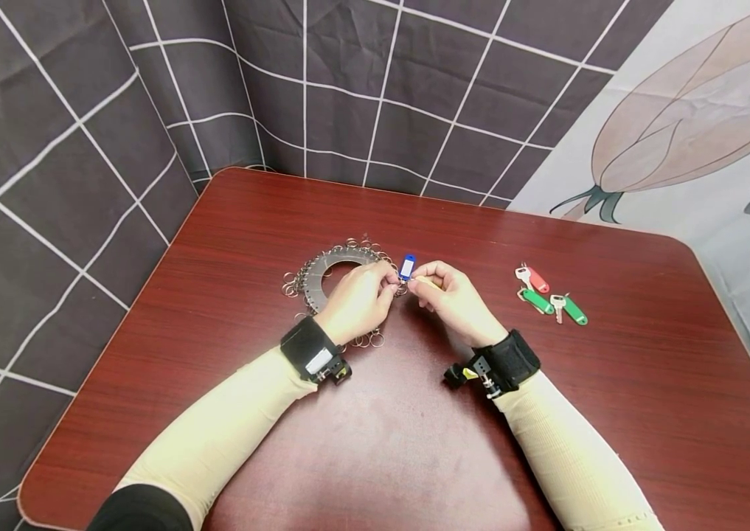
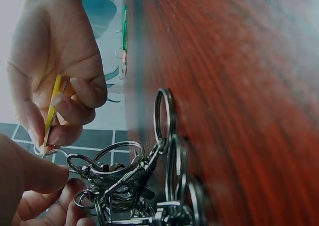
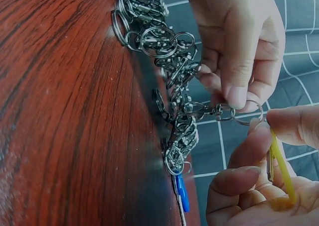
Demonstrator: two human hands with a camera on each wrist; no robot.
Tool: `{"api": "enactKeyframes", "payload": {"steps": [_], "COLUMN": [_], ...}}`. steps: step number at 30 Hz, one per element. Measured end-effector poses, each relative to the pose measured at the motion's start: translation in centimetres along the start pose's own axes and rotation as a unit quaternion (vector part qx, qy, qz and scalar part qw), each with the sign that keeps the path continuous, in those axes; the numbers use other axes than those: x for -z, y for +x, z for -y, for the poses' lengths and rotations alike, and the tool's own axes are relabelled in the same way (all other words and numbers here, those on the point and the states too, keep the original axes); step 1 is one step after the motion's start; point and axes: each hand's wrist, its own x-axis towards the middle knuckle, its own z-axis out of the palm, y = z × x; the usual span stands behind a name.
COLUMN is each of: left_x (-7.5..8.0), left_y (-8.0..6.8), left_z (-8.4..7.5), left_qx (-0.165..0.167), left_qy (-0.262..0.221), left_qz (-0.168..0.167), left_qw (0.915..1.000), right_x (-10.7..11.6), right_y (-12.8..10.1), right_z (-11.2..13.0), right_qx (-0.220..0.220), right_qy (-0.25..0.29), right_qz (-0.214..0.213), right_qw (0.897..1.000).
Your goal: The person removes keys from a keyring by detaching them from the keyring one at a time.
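Note:
A grey metal disc (image 1: 321, 269) hung with several key rings (image 3: 164, 42) lies on the red-brown table (image 1: 375, 442). My left hand (image 1: 388, 285) pinches one split ring (image 3: 247, 112) at the disc's right edge. My right hand (image 1: 418, 283) meets it there, its fingers curled round a yellow tag (image 3: 282, 168) whose key is pressed against that ring. The yellow tag (image 2: 52, 109) also shows in the left wrist view, above the rings (image 2: 119, 169). A blue key tag (image 1: 407, 265) sits just behind the fingertips.
Keys with one red tag (image 1: 537, 281) and two green tags (image 1: 539, 301) (image 1: 574, 310) lie on the table right of my hands. A checked dark cloth (image 1: 49, 147) hangs behind and to the left. The table's edges are near on the left and right.

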Motion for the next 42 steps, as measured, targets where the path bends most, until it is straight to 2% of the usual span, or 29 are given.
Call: {"api": "enactKeyframes", "payload": {"steps": [8, 12, 21, 29, 42], "left_x": [0.12, 0.12, 0.17, 0.11, -0.02], "left_y": [0.09, 0.08, 0.07, 0.04, 0.01], "left_z": [-0.04, -0.03, -0.10, -0.35, -0.14], "left_qx": [-0.005, -0.009, -0.009, -0.008, -0.027], "left_qy": [-0.003, -0.007, 0.000, -0.007, 0.002], "left_qz": [-0.037, -0.043, -0.027, 0.013, 0.025], "left_qw": [0.9993, 0.9990, 0.9996, 0.9999, 0.9993], "right_x": [-0.33, -0.42, -0.30, -0.18, -0.36], "right_y": [-0.06, -0.11, -0.07, 0.08, 0.10], "right_z": [-0.31, -0.21, -0.31, -0.53, -0.33], "right_qx": [-0.005, -0.007, 0.001, -0.001, -0.002], "right_qy": [0.006, 0.002, 0.000, 0.016, 0.029], "right_qz": [0.043, 0.049, 0.041, 0.030, -0.005], "right_qw": [0.999, 0.999, 0.999, 0.999, 1.000]}}
